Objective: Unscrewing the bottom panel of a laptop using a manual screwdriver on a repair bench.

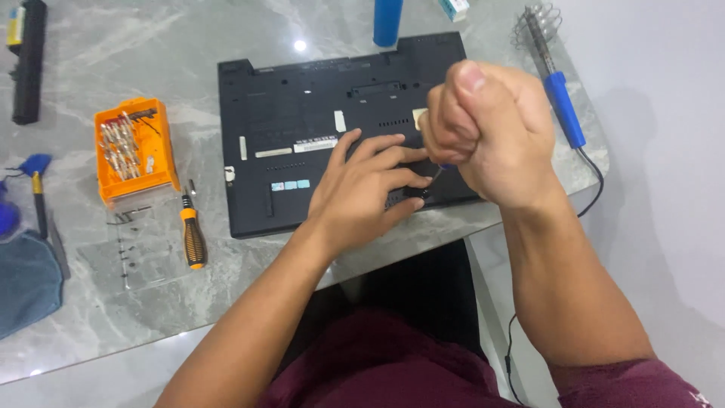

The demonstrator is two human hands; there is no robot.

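From the head camera, looking down, I see a black laptop turned underside-up (302,128) on the grey marbled table top (113,302), close to its near edge. My left hand (362,193) lies flat on the laptop's lower right part, fingers spread and apart, gripping nothing, simply pressing the case down. My right hand (491,132) is balled into a tight fist above that same corner, clamped on a slim screwdriver with a blue handle (440,172); only a sliver of handle and the dark shaft show below the fist, and the tip meets the case just beside my left fingertips (the screw itself is hidden, so I cannot tell whether it is in or out). As for progress, I judge the work to be early: the bottom cover sits whole on the machine and no panel is lifted. To the left an orange bit case (136,149) lies open, with an orange-and-black screwdriver (192,234) near it and a few small dark screws (128,253) on a clear sheet, so some may already be out. A blue-handled soldering iron (559,91) rests at the far right of the table, well apart from both hands.
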